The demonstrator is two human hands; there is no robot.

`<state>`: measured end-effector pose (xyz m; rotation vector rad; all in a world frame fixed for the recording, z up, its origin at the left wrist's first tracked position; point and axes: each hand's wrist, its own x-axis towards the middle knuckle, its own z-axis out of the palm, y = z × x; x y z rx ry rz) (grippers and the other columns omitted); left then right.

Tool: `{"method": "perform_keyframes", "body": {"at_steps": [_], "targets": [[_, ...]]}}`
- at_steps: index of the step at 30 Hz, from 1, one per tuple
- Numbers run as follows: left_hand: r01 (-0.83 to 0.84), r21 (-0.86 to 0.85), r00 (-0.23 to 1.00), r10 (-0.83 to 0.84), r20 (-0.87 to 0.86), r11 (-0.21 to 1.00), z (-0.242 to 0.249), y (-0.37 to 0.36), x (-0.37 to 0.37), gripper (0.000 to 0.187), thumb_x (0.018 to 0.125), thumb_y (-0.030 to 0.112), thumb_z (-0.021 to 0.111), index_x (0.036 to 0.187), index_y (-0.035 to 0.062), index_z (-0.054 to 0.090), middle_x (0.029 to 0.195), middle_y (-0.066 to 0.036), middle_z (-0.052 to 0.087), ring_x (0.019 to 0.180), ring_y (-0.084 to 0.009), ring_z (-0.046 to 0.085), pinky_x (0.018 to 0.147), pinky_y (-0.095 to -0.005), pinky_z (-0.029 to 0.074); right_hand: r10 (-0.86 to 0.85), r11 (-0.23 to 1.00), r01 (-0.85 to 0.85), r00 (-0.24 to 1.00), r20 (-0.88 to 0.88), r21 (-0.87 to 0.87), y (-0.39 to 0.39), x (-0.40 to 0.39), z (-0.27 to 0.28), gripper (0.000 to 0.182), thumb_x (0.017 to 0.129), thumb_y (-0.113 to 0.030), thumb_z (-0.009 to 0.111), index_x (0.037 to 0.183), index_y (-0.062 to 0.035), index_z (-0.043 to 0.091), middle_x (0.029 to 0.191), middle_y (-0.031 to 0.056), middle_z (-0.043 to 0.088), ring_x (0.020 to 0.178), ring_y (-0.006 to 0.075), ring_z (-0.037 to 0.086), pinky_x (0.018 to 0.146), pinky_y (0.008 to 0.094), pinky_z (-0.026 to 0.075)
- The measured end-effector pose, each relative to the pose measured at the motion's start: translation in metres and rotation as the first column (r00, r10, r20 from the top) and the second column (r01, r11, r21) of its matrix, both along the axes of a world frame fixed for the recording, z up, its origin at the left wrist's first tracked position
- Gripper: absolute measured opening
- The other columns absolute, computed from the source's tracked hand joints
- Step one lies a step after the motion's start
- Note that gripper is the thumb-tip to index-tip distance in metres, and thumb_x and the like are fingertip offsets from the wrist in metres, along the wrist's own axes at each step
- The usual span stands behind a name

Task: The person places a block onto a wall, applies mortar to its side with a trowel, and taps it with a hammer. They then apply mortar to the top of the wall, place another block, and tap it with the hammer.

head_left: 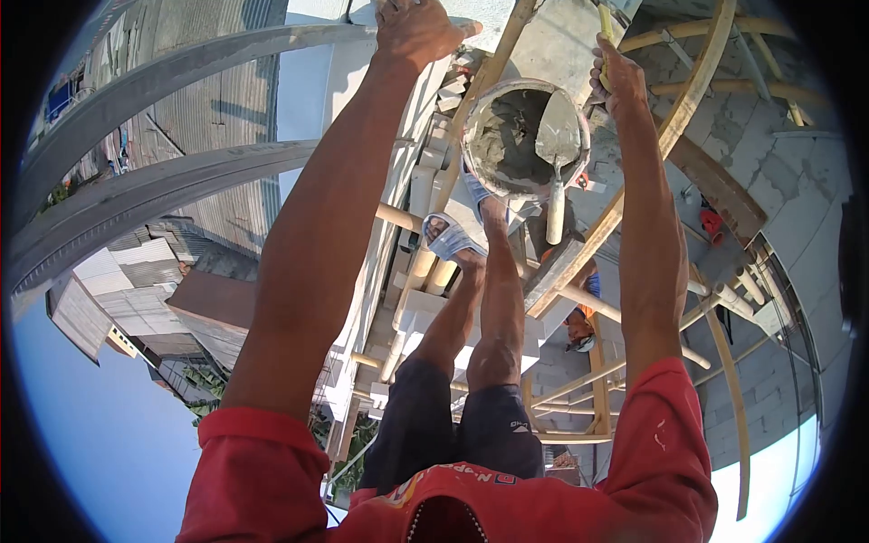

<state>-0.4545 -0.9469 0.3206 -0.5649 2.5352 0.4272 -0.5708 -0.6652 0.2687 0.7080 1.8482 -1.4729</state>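
Observation:
At the top edge, my left hand rests against a pale block surface, thumb stretched out to the side; its fingertips are partly cut off. My right hand is closed round a narrow yellow strip, whose upper end meets something I cannot make out. Between my hands stands a round bucket with wet grey mortar inside. A trowel lies across its rim, its pale handle hanging over the near side. Neither hand touches the trowel.
Below me are my feet in straps or slippers among bamboo poles and pale blocks. Another person is lower down at the right. Corrugated roofs lie left, a grey block wall right.

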Motion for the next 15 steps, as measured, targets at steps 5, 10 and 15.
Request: {"method": "perform_keyframes", "body": {"at_steps": [5,10,15], "targets": [[-0.009,0.078,1.0,0.007,0.02,0.997,-0.008,-0.013,0.003,0.047,0.091,0.041,0.061,0.123,0.0075,0.07,0.131,-0.017,0.065,0.132,-0.0299,0.054,0.114,-0.0439,0.037,0.278,0.937,-0.289,0.957,0.084,0.198,0.013,-0.038,-0.108,0.06,0.093,-0.054,0.062,0.13,-0.0086,0.05,0.125,0.0102,0.048,0.109,0.0266,0.046,0.087,0.0488,0.044],[-0.022,0.077,0.995,0.029,-0.092,0.997,0.017,0.001,0.012,0.052,0.093,0.042,0.059,0.132,0.0085,0.06,0.137,-0.018,0.058,0.136,-0.0328,0.047,0.115,-0.045,0.034,0.294,0.889,-0.402,0.869,0.397,0.221,0.028,-0.028,-0.092,0.065,0.101,-0.052,0.049,0.155,-0.0174,0.036,0.161,0.013,0.033,0.145,0.0327,0.034,0.111,0.0581,0.035],[-0.013,0.07,0.988,0.024,-0.152,0.997,0.012,0.007,0.015,0.059,0.094,0.044,0.057,0.142,0.0099,0.05,0.146,-0.02,0.048,0.142,-0.0358,0.037,0.119,-0.0475,0.028,0.176,0.971,-0.217,0.933,0.314,0.099,0.08,-0.035,-0.156,0.056,0.102,-0.048,0.05,0.144,-0.0112,0.043,0.144,0.0112,0.041,0.13,0.0286,0.041,0.106,0.0508,0.038]]}}
